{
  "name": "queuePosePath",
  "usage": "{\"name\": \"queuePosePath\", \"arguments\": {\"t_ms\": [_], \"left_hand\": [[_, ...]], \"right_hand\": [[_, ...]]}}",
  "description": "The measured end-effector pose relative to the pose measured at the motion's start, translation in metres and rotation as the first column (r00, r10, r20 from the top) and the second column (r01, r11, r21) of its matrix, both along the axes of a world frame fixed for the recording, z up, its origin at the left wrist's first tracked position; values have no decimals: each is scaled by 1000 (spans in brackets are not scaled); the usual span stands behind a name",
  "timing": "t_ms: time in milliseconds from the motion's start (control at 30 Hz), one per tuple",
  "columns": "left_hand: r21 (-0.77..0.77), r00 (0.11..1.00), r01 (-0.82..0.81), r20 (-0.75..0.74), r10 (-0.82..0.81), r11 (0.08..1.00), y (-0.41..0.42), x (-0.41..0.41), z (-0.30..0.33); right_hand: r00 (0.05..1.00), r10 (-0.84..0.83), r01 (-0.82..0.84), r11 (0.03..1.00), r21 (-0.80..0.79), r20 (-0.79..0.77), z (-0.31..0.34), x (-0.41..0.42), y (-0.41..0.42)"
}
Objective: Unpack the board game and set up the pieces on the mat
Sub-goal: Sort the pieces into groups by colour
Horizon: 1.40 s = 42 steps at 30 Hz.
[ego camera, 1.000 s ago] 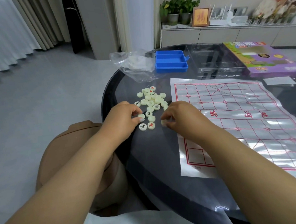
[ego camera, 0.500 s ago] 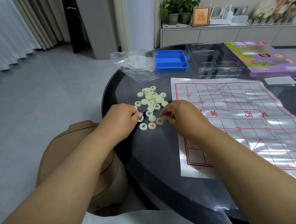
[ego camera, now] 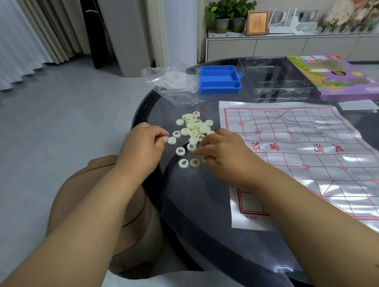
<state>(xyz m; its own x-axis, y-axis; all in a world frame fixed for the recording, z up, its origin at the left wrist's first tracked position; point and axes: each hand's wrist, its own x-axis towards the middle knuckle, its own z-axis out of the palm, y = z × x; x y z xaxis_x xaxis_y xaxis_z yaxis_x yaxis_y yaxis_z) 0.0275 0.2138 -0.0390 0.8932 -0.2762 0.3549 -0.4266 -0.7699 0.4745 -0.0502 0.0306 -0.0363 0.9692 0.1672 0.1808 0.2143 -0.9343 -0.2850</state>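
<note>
A pale disc (ego camera: 172,140) is pinched by the curled left hand (ego camera: 143,143) fingers; what the curled right hand (ego camera: 223,151) fingers hold cannot be told. Chess pieces (ego camera: 194,126) near the glass tabletop (ego camera: 198,208) edge could be knocked off by a careless sweep.

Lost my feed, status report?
Left hand pinching one piece. Right hand fingering the pile. Mat bare. Nothing blocking.

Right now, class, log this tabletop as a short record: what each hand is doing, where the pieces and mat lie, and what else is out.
left hand: fingertip grip on a blank-faced piece
right hand: fingers curled down among the pieces; grip hidden
pieces: heaped on the glass table, left of the mat; none on it
mat: spread flat, red grid
blue tray: behind the heap
plastic bag: left of the tray
game box: far right
</note>
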Motion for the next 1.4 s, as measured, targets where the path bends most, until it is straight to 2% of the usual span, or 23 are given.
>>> {"name": "queuePosePath", "arguments": {"t_ms": [267,567,733,867,967,1100,1200,1400], "left_hand": [[68,995,-19,-92,25,998,8,13,-13],[73,992,87,-98,-80,993,-2,17,-10],[139,995,97,-43,-92,986,-2,15,-13],[189,989,103,-129,-79,977,-3,11,-6],[307,977,151,-193,-94,940,-3,8,3],[399,972,181,-209,-103,899,-2,4,10],[449,970,195,-221,-103,872,0,2,13],[452,964,200,-251,-92,869,3,3,14]], "right_hand": [[998,-31,28,997,73,48,-2,1,2],[998,9,-15,996,83,68,-7,4,1],[1000,-4,2,998,60,31,-6,7,2],[999,-25,23,999,46,42,-7,9,3],[997,-74,71,993,92,27,-6,11,3],[993,-121,118,983,139,12,-3,12,2],[992,-124,120,986,117,28,-4,12,-1],[993,-110,104,987,124,43,-10,14,-6]]}}
